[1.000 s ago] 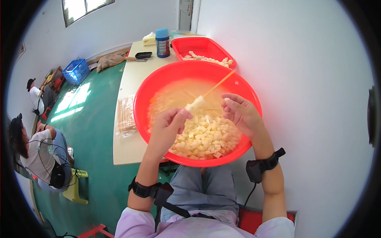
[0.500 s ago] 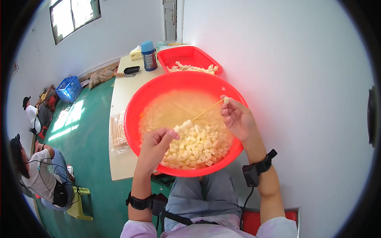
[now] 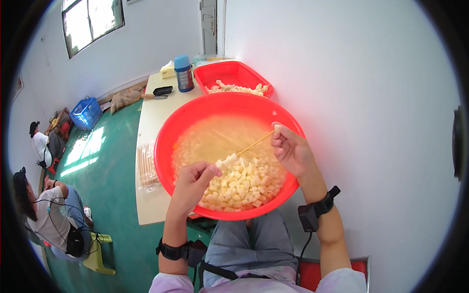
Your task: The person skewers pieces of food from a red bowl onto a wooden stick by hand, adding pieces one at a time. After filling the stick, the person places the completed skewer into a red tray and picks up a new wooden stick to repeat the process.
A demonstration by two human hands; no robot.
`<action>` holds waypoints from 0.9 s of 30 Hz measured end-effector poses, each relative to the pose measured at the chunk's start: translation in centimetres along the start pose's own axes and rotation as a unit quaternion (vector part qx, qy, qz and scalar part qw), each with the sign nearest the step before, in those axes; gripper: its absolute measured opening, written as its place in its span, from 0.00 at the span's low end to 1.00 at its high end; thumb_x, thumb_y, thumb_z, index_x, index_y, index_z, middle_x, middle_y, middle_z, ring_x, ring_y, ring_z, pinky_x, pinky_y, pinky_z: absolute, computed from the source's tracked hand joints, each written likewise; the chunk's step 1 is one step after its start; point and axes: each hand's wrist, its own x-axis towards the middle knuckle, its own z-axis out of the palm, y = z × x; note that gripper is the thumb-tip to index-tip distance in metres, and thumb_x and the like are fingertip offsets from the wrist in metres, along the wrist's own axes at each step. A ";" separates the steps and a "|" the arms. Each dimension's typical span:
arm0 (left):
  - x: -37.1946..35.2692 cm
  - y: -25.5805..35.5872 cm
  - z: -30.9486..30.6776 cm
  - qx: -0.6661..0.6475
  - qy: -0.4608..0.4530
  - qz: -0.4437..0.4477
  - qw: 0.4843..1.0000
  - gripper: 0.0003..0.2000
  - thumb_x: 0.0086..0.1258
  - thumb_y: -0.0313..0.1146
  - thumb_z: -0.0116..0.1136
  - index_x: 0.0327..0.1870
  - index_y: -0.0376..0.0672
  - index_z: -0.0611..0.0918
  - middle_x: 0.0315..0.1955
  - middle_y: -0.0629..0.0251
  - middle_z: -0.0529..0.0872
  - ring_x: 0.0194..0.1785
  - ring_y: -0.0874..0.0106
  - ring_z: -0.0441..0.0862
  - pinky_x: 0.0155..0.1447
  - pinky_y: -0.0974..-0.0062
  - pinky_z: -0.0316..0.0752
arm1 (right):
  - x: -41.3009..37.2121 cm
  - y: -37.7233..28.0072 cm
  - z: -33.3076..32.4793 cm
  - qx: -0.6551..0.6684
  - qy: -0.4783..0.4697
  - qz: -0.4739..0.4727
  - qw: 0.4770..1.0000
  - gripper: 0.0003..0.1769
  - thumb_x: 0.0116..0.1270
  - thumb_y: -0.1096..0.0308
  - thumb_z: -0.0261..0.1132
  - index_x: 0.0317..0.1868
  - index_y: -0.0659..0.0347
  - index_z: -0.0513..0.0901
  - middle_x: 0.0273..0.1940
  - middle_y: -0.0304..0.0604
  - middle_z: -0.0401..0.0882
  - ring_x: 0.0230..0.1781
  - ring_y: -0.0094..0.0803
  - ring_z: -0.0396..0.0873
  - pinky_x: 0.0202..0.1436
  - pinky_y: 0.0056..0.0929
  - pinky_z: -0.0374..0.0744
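Observation:
My left hand pinches the near end of a thin bamboo skewer, where several pale cubes are threaded in a row. At the skewer's far end, the thumb and fingertips of my right hand are closed on a single pale cube, which is right at the tip. Both hands are above a large round red basin. Cloudy liquid fills its far part, and a heap of loose pale cubes lies in the near part. A few more skewers lie in the liquid.
Bagged skewers lie on the table left of the basin. Behind stand a red tub with pale pieces, a blue thermos and a black-handled tool. A wall borders the right; two people sit at left.
The view has shifted slightly. My right fingers have turned a little around the cube at the skewer's tip; my left hand keeps its hold on the skewer.

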 end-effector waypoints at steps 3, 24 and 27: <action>0.0 0.0 0.0 0.000 -0.002 0.000 1.000 0.09 0.64 0.31 0.50 0.28 0.34 0.79 0.13 0.80 0.63 0.18 0.89 0.55 0.21 0.86 0.48 | -0.1 0.0 0.0 0.005 -0.009 -0.003 1.000 0.09 0.60 0.70 0.59 0.40 0.63 0.75 0.26 0.34 0.74 0.25 0.19 0.72 0.24 0.15 0.73; 0.0 -0.9 0.5 0.124 0.073 0.138 0.980 0.08 0.64 0.29 0.50 0.29 0.33 0.79 0.12 0.78 0.64 0.18 0.87 0.58 0.22 0.85 0.53 | 0.1 -0.1 -0.3 -0.049 -0.040 0.010 0.998 0.08 0.61 0.73 0.57 0.41 0.66 0.76 0.26 0.33 0.73 0.24 0.17 0.73 0.25 0.16 0.78; -0.3 -0.3 0.5 0.150 0.024 0.125 0.980 0.10 0.65 0.30 0.48 0.29 0.33 0.78 0.14 0.76 0.66 0.19 0.87 0.59 0.23 0.86 0.55 | 0.3 -0.1 -0.4 -0.074 -0.056 0.018 0.996 0.09 0.61 0.72 0.58 0.41 0.67 0.75 0.27 0.34 0.73 0.25 0.17 0.73 0.24 0.16 0.78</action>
